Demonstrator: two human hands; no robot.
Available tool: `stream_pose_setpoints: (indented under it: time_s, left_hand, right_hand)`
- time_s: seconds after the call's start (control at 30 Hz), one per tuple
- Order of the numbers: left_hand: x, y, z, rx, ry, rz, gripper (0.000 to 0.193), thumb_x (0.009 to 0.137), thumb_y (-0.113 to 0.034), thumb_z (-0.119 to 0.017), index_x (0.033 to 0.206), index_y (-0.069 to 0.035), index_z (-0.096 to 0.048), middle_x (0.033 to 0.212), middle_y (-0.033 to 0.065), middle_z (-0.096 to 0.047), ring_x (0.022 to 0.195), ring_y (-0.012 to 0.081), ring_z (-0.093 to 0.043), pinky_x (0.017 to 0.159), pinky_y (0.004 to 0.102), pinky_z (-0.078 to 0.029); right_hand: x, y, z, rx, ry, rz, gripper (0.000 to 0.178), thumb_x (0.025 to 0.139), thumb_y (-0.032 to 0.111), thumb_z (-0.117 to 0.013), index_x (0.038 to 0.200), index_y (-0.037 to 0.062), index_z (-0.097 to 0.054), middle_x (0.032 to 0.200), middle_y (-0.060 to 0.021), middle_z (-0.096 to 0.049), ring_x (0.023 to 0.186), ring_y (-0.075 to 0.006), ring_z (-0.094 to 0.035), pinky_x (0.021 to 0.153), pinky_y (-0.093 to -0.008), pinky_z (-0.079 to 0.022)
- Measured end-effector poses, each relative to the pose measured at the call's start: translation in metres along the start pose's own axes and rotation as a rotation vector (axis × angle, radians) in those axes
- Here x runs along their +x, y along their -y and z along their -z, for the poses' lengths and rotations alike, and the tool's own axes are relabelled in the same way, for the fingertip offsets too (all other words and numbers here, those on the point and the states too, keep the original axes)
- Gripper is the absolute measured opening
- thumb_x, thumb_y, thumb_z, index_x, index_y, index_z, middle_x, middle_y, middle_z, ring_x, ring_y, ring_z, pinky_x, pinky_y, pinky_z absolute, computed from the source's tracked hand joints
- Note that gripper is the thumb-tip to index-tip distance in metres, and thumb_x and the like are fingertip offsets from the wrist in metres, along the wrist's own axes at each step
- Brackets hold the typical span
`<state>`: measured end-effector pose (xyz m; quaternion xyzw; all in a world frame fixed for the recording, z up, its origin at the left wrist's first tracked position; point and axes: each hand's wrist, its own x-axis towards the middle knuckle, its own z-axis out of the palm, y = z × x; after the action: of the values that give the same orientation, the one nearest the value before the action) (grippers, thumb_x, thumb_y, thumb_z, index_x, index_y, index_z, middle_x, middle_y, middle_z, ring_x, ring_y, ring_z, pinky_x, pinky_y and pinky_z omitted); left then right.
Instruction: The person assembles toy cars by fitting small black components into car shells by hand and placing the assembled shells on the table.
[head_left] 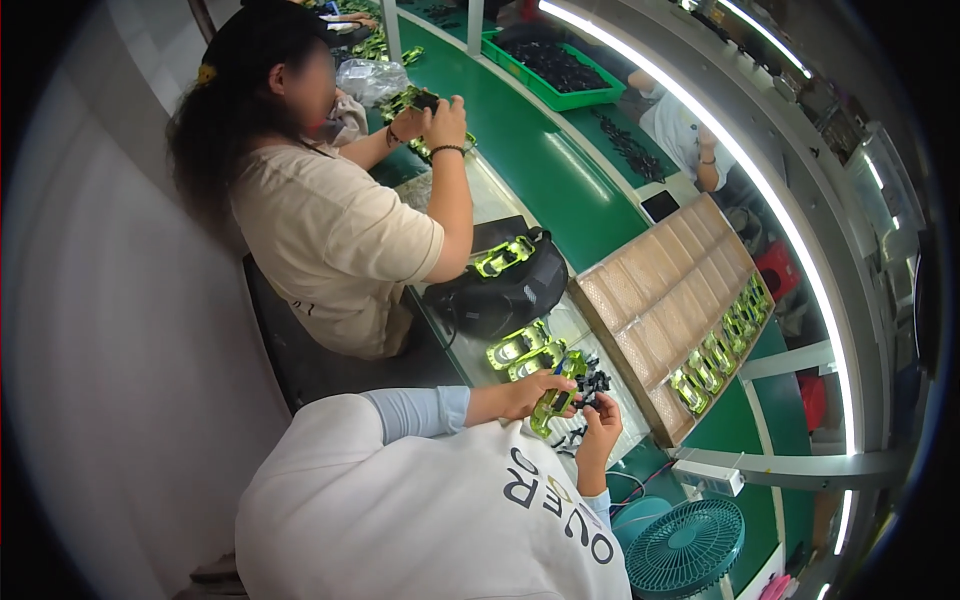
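My left hand (524,394) is closed around a lime-green toy car body (546,412), which it holds tilted over the bench. Close beside it is my right hand (599,428), its fingertips pinched on a small black part (588,401) near the side of the car body. What exactly that part is cannot be made out. A loose pile of small black plastic pieces (598,380) lies just beyond my hands. Farther left, more green car bodies (518,344) rest on the light work surface.
To the right stands a divided cardboard tray (640,290) with green cars along its far-right row. A black bag (515,290) carries another car body. On my left a co-worker (330,220) handles a green piece. A teal fan (685,548) is at lower right; a green bin (555,75) sits farther off.
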<state>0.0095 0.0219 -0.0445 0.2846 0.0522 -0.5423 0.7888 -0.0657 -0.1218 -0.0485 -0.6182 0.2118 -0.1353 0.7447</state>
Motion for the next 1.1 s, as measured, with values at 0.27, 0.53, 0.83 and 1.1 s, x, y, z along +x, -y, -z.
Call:
stream_pose_setpoints:
  time_s: [0.27,0.53,0.83,1.1]
  left_hand:
    - [-0.007,0.0,0.006,0.013,-0.028,-0.057,0.031,0.075,-0.017,-0.052,0.1,-0.002,-0.042,0.101,0.0128,-0.05,0.087,0.0205,-0.054,0.078,0.0287,-0.044]
    - [-0.009,0.0,0.005,0.042,-0.014,-0.095,0.036,0.074,-0.017,-0.055,0.102,-0.002,-0.04,0.103,0.0147,-0.048,0.089,0.0208,-0.052,0.08,0.0292,-0.043]
    - [-0.008,0.001,0.005,0.097,0.005,-0.09,0.038,0.074,-0.018,-0.054,0.104,0.0,-0.039,0.102,0.0152,-0.048,0.09,0.0202,-0.051,0.081,0.0292,-0.042]
    - [-0.004,0.008,0.008,0.108,-0.004,-0.099,0.035,0.074,-0.017,-0.053,0.102,0.0,-0.039,0.1,0.0151,-0.049,0.089,0.0195,-0.052,0.081,0.0295,-0.042]
  right_hand:
    - [-0.006,-0.009,0.0,-0.02,0.028,-0.02,0.021,0.069,-0.005,-0.051,0.09,-0.0023,-0.049,0.083,-0.0054,-0.052,0.076,-0.0106,-0.049,0.068,-0.0209,-0.039]
    - [-0.007,-0.021,0.009,-0.199,0.0,0.014,0.022,0.07,-0.003,-0.053,0.092,-0.0027,-0.054,0.083,-0.0016,-0.05,0.066,-0.0067,-0.046,0.058,-0.0175,-0.038]
    - [-0.01,-0.016,0.006,-0.165,0.002,-0.026,0.02,0.069,-0.002,-0.054,0.089,-0.0019,-0.054,0.072,-0.0002,-0.048,0.057,-0.0039,-0.042,0.051,-0.0162,-0.034]
    - [-0.012,-0.013,0.008,-0.166,-0.02,-0.083,0.021,0.069,0.0,-0.055,0.09,-0.0033,-0.054,0.067,-0.0016,-0.051,0.055,-0.0058,-0.045,0.05,-0.0172,-0.037]
